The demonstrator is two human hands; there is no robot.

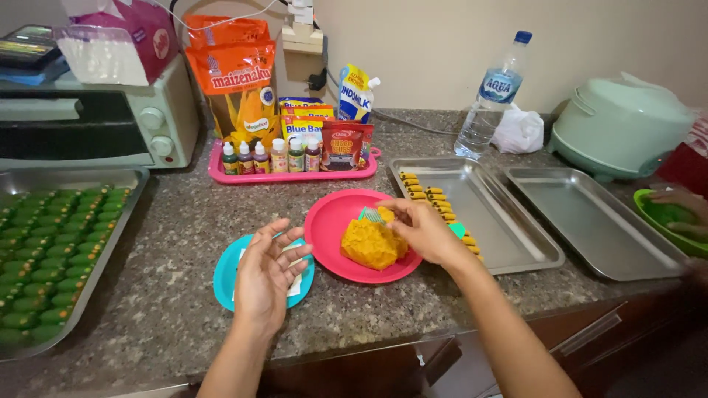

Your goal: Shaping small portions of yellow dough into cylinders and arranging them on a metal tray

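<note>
A lump of orange dough (369,243) lies on a pink plate (332,221) at the counter's middle. My right hand (422,230) rests on the dough's upper right edge, fingers pinching at it. My left hand (267,274) hovers with spread fingers over a small blue plate (225,276) holding a white piece. Behind my right hand, a metal tray (509,236) carries a row of small orange dough pieces (431,199) along its left side.
A big tray of green dough pieces (51,258) fills the left. A pink tray of small bottles and packets (295,158), a toaster oven (88,118), a water bottle (493,92), a second metal tray (590,221) and a green cooker (619,125) stand behind. Another person's hand (678,210) reaches into a green bowl (645,203) at right.
</note>
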